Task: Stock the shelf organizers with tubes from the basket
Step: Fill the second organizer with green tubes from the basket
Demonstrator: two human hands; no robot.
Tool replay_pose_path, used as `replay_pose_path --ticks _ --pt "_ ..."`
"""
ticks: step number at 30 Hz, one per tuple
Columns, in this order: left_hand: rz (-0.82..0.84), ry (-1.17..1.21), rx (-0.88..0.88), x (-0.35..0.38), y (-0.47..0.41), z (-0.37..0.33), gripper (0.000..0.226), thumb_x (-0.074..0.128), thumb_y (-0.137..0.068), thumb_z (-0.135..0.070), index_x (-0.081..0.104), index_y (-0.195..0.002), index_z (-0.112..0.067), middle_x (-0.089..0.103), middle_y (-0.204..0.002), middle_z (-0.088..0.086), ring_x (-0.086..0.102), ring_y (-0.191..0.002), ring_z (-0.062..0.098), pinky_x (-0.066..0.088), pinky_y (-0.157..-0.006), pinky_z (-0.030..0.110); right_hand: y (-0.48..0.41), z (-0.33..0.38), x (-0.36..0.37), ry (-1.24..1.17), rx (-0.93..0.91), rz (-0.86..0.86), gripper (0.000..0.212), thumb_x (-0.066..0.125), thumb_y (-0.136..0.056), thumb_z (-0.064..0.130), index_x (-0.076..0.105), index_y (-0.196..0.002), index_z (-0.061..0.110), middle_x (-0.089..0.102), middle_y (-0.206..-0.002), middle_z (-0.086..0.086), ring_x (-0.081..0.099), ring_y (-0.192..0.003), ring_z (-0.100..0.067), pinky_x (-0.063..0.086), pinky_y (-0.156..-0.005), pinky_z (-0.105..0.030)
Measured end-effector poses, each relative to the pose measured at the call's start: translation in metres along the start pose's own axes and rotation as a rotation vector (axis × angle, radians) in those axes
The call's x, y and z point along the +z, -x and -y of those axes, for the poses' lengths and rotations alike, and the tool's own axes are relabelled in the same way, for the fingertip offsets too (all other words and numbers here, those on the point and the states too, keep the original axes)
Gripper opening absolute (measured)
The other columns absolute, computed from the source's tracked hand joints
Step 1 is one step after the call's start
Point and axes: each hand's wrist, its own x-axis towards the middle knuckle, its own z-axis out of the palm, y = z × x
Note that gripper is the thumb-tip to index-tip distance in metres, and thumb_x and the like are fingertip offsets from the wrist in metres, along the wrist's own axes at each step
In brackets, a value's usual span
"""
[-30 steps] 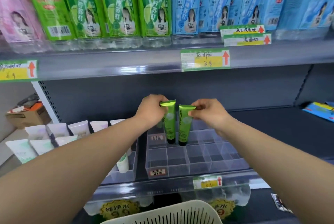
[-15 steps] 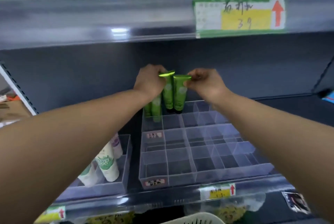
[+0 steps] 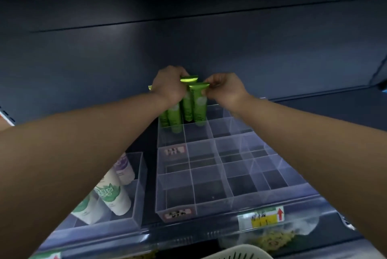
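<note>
Two green tubes stand upright in the back row of the clear plastic organizer (image 3: 211,196). My left hand (image 3: 169,85) grips the crimped top of the left tube (image 3: 187,106). Beside it, my right hand (image 3: 226,89) pinches the top of the right tube (image 3: 200,108). Both tubes reach down into back compartments. Two more green tubes (image 3: 173,118) stand in the back-left compartments, partly hidden by my left wrist. The rim of the white basket (image 3: 236,253) shows at the bottom edge.
A second clear organizer (image 3: 134,208) at the left holds white and green tubes (image 3: 113,196) and a purple-labelled tube (image 3: 123,168). The dark shelf back wall stands close behind the hands. A yellow price tag (image 3: 261,218) sits on the shelf's front edge. Most organizer compartments hold nothing.
Both hands moved deeper and lower with the two green tubes, which now sit down in the back compartments. The camera leaned closer, so the upper shelf with bottles left the view.
</note>
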Motion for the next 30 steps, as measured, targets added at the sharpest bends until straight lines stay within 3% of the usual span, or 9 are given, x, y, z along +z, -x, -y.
replay_pose_path --ticks 7,9,12,16,22,25,30 --pt "0.053 -0.100 0.048 0.010 0.003 0.005 0.032 0.053 -0.082 0.001 0.066 -0.107 -0.014 0.063 -0.114 0.009 0.059 -0.105 0.026 0.050 -0.087 0.034 -0.001 -0.012 0.010 -0.016 0.060 0.000 0.014 0.062 -0.081 -0.001 0.069 -0.091 0.006 0.061 -0.079 -0.006 0.054 -0.077 -0.015 0.046 -0.070 -0.025" --pt "0.047 -0.113 0.050 0.010 0.004 0.004 0.032 0.052 -0.082 0.001 0.066 -0.106 -0.014 0.064 -0.114 0.009 0.059 -0.106 0.026 0.049 -0.086 0.034 -0.002 -0.011 0.011 -0.015 0.074 -0.014 0.013 0.061 -0.082 0.001 0.068 -0.086 0.012 0.061 -0.077 -0.005 0.055 -0.075 -0.015 0.044 -0.062 -0.022" --pt "0.041 -0.118 0.047 0.010 0.005 0.003 0.031 0.051 -0.083 0.001 0.066 -0.106 -0.015 0.064 -0.114 0.008 0.059 -0.106 0.025 0.049 -0.084 0.031 -0.003 -0.011 0.011 -0.014 0.083 -0.040 0.013 0.062 -0.083 0.004 0.066 -0.081 0.016 0.060 -0.070 -0.001 0.055 -0.074 -0.015 0.043 -0.060 -0.021" --pt "0.042 -0.143 0.069 0.007 0.006 0.003 0.034 0.051 -0.084 0.000 0.065 -0.110 -0.016 0.063 -0.117 0.007 0.058 -0.107 0.024 0.044 -0.082 0.027 -0.002 -0.009 0.009 0.011 0.086 -0.076 0.013 0.061 -0.085 0.006 0.070 -0.092 0.014 0.062 -0.080 0.000 0.055 -0.078 -0.013 0.042 -0.059 -0.016" --pt "0.061 -0.178 0.104 -0.004 0.011 -0.002 0.045 0.052 -0.086 0.001 0.054 -0.129 -0.014 0.055 -0.132 0.008 0.052 -0.121 0.024 0.042 -0.101 0.030 0.002 0.002 0.002 0.132 0.036 -0.133 0.025 0.055 -0.086 0.005 0.067 -0.108 0.010 0.068 -0.107 -0.004 0.059 -0.094 -0.012 0.039 -0.079 -0.014" --pt "0.056 -0.208 0.128 -0.010 0.019 -0.006 0.048 0.053 -0.086 -0.002 0.050 -0.132 -0.015 0.053 -0.135 0.008 0.051 -0.122 0.026 0.042 -0.101 0.032 0.014 0.007 0.000 0.258 -0.014 -0.131 0.033 0.052 -0.087 0.007 0.061 -0.119 0.010 0.063 -0.122 -0.006 0.058 -0.112 -0.020 0.039 -0.089 -0.018" --pt "0.078 -0.334 0.195 -0.021 0.048 -0.012 0.043 0.052 -0.089 -0.010 0.049 -0.132 -0.012 0.050 -0.132 0.012 0.051 -0.118 0.031 0.044 -0.096 0.038 0.045 0.012 0.000 0.439 -0.101 -0.056 0.044 0.056 -0.087 0.013 0.051 -0.130 0.012 0.048 -0.135 -0.011 0.048 -0.122 -0.030 0.040 -0.100 -0.031"
